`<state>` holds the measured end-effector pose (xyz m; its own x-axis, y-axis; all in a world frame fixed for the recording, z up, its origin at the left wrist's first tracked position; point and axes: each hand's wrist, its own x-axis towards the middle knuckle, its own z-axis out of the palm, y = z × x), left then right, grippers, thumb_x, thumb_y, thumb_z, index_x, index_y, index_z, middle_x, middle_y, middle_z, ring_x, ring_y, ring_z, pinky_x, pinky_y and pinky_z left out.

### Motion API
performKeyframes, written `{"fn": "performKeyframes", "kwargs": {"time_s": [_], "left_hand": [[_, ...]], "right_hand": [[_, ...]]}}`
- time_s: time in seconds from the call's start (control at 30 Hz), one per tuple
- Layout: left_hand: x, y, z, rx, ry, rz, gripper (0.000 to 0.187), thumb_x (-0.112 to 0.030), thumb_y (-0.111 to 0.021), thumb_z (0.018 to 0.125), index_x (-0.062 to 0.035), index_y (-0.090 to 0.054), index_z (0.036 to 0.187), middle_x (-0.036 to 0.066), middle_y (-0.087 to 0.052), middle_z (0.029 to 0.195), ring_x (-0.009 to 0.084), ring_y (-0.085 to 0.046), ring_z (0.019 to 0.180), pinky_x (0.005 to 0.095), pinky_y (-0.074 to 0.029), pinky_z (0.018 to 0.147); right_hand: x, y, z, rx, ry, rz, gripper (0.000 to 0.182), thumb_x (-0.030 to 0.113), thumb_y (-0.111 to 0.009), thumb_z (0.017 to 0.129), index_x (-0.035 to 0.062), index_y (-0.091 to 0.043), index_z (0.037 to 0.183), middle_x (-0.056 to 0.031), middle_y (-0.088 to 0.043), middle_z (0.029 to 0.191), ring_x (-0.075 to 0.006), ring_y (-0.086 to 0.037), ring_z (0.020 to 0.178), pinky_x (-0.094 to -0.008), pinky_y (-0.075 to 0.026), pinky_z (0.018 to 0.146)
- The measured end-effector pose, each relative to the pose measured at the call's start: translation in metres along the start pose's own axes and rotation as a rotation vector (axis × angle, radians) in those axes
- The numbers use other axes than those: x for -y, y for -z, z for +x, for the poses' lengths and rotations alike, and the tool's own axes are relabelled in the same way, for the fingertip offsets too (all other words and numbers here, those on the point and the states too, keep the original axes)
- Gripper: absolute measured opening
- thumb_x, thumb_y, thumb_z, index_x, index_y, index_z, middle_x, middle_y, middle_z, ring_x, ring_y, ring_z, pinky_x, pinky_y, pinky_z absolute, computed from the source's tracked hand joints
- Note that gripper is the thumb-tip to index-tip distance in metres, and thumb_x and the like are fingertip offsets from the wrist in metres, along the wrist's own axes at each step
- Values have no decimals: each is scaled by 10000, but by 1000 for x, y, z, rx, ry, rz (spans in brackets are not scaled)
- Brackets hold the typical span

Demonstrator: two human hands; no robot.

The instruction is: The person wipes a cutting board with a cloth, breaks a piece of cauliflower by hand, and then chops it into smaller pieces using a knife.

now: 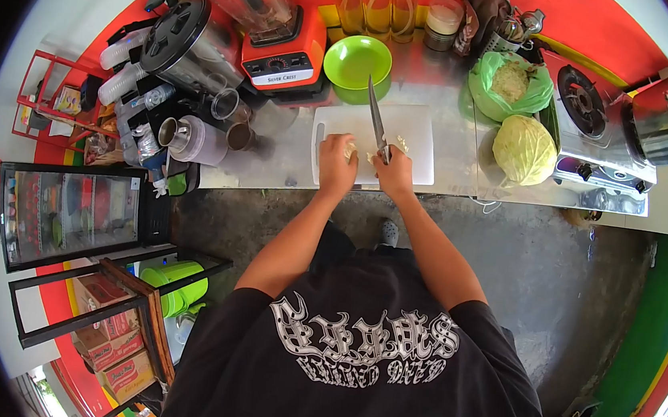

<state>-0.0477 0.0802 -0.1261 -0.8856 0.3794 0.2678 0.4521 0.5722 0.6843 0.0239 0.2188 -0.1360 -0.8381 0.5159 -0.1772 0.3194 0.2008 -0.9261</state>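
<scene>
My right hand (pixel 393 172) is closed round the handle of a kitchen knife (pixel 376 114), whose blade points away from me, above the white cutting board (pixel 330 120). Small pale chopped bits (pixel 403 144) lie on the board beside the knife. On the board's left half, my left hand (pixel 338 162) has its fingers curled over a small pale piece of food (pixel 349 150), mostly hidden by the fingers. Just beyond the board stands a green bowl (pixel 354 62), with the knife's tip near its front rim.
To the right are a whole cabbage (pixel 525 151), a green plastic bag (pixel 490 95) of pale shreds and a gas stove (pixel 585 104). A red blender (pixel 282 63), metal cups and a steel jug (pixel 196 139) crowd the left. Oil bottles (pixel 376 7) line the back wall.
</scene>
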Motion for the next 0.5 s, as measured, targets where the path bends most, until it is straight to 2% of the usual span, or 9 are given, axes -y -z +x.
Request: {"fn": "performKeyframes", "kwargs": {"time_s": [0.07, 0.13, 0.23, 0.3, 0.33, 0.4, 0.43, 0.5], "left_hand": [[-4, 0, -2, 61, -64, -3, 305, 15, -723, 813, -55, -665, 1104, 121, -643, 1096, 358, -567, 1116, 458, -455, 987], [-1, -6, -6, 147, -187, -31, 278, 1, -710, 826, -62, -665, 1093, 116, -638, 1107, 354, -571, 1074, 467, -464, 942], [3, -12, -11, 138, -193, 57, 243, -52, -713, 850, -75, -672, 1088, 96, -637, 1108, 336, -568, 1082, 456, -462, 929], [2, -13, -11, 127, -238, 92, 225, -79, -712, 861, -87, -677, 1083, 79, -637, 1101, 321, -567, 1082, 448, -459, 931], [0, -13, -12, 120, -282, 135, 209, -107, -711, 872, -99, -683, 1078, 61, -637, 1094, 305, -566, 1082, 441, -455, 934], [1, -17, -10, 150, -321, 156, 195, -120, -708, 881, -109, -685, 1075, 41, -637, 1103, 292, -562, 1085, 435, -450, 937], [2, -18, -9, 182, -366, 184, 181, -133, -705, 891, -118, -687, 1071, 22, -638, 1111, 278, -557, 1087, 429, -444, 941], [11, -18, -9, 180, -384, 169, 173, -141, -700, 901, -124, -689, 1073, 11, -637, 1127, 273, -553, 1086, 429, -441, 941]], "right_hand": [[-4, 1, 2, 2, 18, -26, 194, 136, -717, 899, -38, -631, 903, -136, -667, 693, -215, -673, 573, -370, -518, 566], [-4, 8, 0, 3, 33, -56, 204, 142, -719, 900, -42, -631, 899, -137, -664, 691, -225, -669, 564, -376, -517, 565], [-8, 21, -13, -48, 152, -183, 226, 159, -711, 910, -49, -627, 890, -154, -647, 684, -256, -661, 572, -398, -509, 578], [-16, 28, -24, -59, 190, -258, 222, 159, -683, 930, -52, -621, 900, -186, -642, 691, -339, -654, 615, -443, -503, 617], [-22, 31, -28, -57, 190, -267, 222, 159, -683, 930, -52, -621, 900, -186, -642, 691, -339, -654, 615, -443, -503, 617], [-27, 35, -35, 63, 65, -189, 209, 160, -656, 952, -45, -625, 933, -223, -653, 717, -425, -659, 712, -492, -504, 670], [-26, 38, -40, 66, 64, -195, 209, 160, -656, 952, -45, -625, 933, -223, -653, 717, -425, -659, 712, -492, -504, 670], [-18, 47, -47, 142, 160, -385, 245, 210, -643, 973, -30, -601, 992, -292, -673, 804, -519, -654, 820, -567, -509, 711]]}}
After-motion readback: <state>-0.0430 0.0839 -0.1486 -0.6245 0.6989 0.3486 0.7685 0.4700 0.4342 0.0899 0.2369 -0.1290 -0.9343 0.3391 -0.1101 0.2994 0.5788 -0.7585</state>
